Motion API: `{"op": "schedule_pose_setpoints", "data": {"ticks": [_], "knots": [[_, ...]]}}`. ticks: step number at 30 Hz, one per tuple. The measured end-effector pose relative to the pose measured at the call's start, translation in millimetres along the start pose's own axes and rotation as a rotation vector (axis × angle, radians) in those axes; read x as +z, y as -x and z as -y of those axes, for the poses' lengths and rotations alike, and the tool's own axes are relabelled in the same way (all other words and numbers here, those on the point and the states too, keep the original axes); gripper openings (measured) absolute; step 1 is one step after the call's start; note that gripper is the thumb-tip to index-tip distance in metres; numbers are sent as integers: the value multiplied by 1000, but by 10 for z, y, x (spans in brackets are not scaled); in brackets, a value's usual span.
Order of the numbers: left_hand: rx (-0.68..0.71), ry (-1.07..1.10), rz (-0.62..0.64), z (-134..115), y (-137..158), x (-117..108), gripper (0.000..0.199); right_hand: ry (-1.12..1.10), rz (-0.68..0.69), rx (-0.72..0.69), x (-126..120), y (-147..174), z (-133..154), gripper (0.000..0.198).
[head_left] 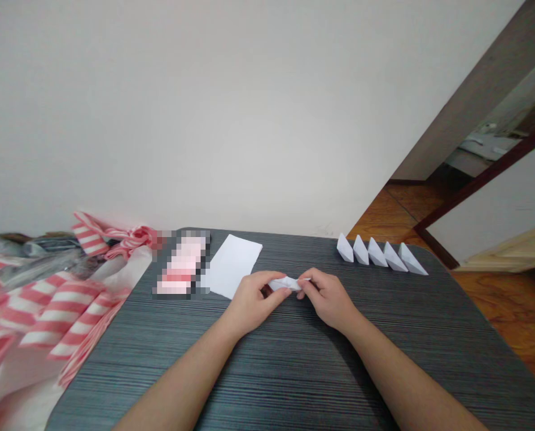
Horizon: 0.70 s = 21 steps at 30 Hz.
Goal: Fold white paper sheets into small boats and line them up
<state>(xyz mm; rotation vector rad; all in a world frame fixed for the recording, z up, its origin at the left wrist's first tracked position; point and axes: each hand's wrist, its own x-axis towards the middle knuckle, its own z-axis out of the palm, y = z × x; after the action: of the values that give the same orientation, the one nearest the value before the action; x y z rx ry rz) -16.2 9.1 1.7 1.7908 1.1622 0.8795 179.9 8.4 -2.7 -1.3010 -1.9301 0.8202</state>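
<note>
Between my two hands is a small folded white paper boat point(286, 283), held just above the dark table. My left hand point(257, 298) pinches its left end between thumb and fingers. The right end is gripped by the fingertips of my right hand point(325, 293). Parts of the paper are hidden behind my fingers. Behind my left hand lies flat white paper point(234, 265), perhaps a stack. Several finished paper boats point(377, 251) stand in a row at the table's back right.
A blurred-out pink and white item point(183, 266) lies at the back left of the dark wood-grain table point(276, 377). Red-and-white striped cloth point(65, 305) is heaped beyond the left edge. A pale wall point(231, 120) rises behind; wooden floor point(496, 299) shows at right.
</note>
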Motion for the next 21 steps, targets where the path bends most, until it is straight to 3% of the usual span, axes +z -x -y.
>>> {"op": "schedule_pose_setpoints", "data": {"ticks": [3, 7, 13, 21], "knots": [[75, -65, -24, -7, -2, 2, 26, 18, 16, -22, -2, 0, 13, 15], [20, -99, -25, 4, -12, -2, 24, 7, -2, -21, 18, 11, 5, 13], [58, -113, 90, -74, -6, -22, 20, -29, -23, -25, 33, 18, -7, 14], [-1, -69, 131, -124, 24, -1, 19, -95, -18, -10, 32, 28, 12, 14]]}}
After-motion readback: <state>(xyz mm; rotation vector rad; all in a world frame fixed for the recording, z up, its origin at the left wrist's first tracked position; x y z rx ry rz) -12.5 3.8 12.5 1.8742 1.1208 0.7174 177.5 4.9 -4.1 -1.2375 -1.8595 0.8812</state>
